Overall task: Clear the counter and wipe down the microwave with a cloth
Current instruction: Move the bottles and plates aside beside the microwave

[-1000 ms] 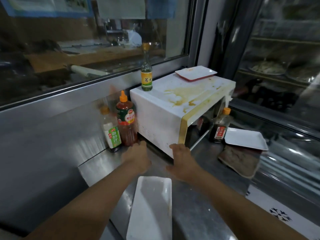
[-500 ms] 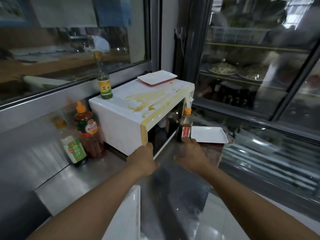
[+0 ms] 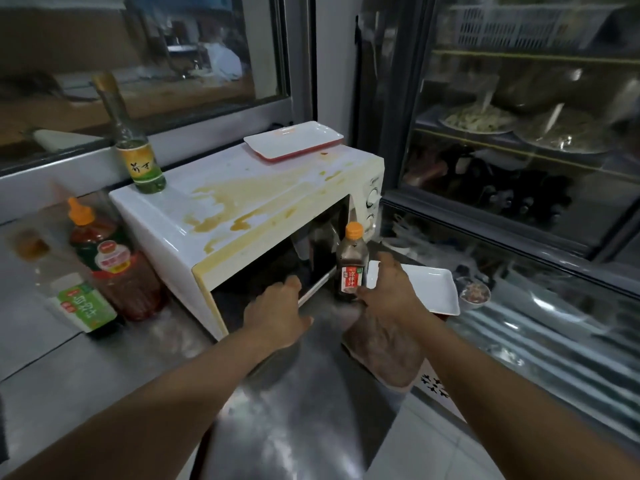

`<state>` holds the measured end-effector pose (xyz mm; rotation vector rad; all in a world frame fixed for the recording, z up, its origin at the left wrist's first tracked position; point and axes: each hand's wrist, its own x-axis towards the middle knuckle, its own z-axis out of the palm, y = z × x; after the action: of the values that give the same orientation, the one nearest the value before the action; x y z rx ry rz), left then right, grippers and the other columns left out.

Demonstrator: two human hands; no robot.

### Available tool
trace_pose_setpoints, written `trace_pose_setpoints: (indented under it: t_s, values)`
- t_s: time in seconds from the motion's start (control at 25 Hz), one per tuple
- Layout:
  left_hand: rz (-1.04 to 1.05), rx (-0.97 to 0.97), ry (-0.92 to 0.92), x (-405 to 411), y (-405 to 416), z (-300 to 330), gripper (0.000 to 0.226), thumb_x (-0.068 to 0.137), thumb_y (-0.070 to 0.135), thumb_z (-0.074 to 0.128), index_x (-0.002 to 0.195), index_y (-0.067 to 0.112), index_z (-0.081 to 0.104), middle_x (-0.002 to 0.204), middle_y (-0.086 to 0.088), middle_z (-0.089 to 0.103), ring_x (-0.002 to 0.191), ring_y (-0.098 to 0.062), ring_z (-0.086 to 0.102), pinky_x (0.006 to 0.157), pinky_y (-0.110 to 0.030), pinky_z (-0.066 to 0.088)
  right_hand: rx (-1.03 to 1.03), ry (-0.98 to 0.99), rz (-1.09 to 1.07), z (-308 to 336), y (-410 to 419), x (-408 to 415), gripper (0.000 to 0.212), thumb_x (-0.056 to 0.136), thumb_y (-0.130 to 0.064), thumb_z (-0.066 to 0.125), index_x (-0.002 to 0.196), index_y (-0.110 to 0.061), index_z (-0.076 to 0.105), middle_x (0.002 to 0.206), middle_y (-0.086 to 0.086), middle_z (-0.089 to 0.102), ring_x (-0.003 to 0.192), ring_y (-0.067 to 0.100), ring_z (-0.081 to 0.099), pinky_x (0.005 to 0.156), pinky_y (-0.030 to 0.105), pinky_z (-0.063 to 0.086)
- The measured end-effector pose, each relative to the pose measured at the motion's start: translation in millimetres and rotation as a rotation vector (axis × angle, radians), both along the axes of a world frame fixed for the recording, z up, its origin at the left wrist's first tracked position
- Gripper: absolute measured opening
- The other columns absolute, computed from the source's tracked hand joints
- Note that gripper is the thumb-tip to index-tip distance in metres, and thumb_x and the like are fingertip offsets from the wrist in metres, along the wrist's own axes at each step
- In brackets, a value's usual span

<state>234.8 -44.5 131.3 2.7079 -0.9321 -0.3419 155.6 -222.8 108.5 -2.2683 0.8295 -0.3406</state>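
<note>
The dark sauce bottle [image 3: 351,268] with the orange cap stands upright on the steel worktop [image 3: 301,410], just in front of the microwave [image 3: 242,216] door and beside a white rectangular tray [image 3: 429,289]. It looks like a small plastic bottle, mostly full, so it should be light but top-steady only if taken round the body near the label rather than by the cap; the smooth plastic may be slick if sauce has run down it. The right hand [image 3: 388,289] is at the bottle's base, its thumb touching the lower label and its fingers reaching behind; whether the grip has closed fully is hard to tell from this angle. The left hand [image 3: 277,306] lies with relaxed, spread fingers at the lower front edge of the microwave, holding nothing.

The microwave itself is a stiff, heavy box, its white top smeared with yellow-brown sauce stains [image 3: 235,199] that will likely need a damp rub. On top stand a tall glass bottle [image 3: 138,161] with a green-yellow label, fragile and easily tipped, and a red-rimmed white plate [image 3: 291,142]. To the left on the worktop are a large red sauce bottle [image 3: 110,258] and a smaller green-labelled bottle [image 3: 79,299]. A brown cloth [image 3: 384,351] lies under the right wrist, soft and limp.
</note>
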Motion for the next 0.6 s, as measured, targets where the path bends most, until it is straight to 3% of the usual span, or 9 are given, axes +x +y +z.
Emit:
trace_pose_setpoints:
  t_s: [0.2, 0.4, 0.6]
  values:
    - [0.094, 0.007, 0.002, 13, -34, -21, 0.059, 0.082, 0.038, 0.066, 0.131, 0.018, 0.038, 0.126, -0.006, 0.056, 0.116, -0.027, 0.055, 0.092, -0.043, 0.049, 0.066, -0.017, 0.095, -32, -57, 42, 0.060, 0.075, -0.017, 0.074, 0.125, -0.004, 0.043, 0.126, 0.016, 0.050, 0.118, 0.031, 0.048, 0.094, 0.034, 0.038]
    - [0.172, 0.029, -0.008, 15, -47, -40, 0.053, 0.080, 0.038, 0.064, 0.125, 0.023, 0.041, 0.124, -0.002, 0.058, 0.116, -0.026, 0.056, 0.092, -0.040, 0.049, 0.177, -0.037, 0.156, -57, -81, 71, 0.080, 0.072, -0.016, 0.078, 0.139, -0.012, 0.033, 0.137, 0.008, 0.048, 0.126, 0.026, 0.046, 0.096, 0.028, 0.035]
    - [0.178, 0.085, 0.005, 17, -49, -49, 0.051, 0.079, 0.038, 0.063, 0.124, 0.026, 0.041, 0.122, -0.004, 0.060, 0.114, -0.028, 0.057, 0.090, -0.037, 0.049, 0.223, -0.078, 0.180, -71, -89, 83, 0.055, 0.073, -0.009, 0.076, 0.119, -0.011, 0.048, 0.116, 0.009, 0.061, 0.108, 0.027, 0.056, 0.081, 0.025, 0.036]
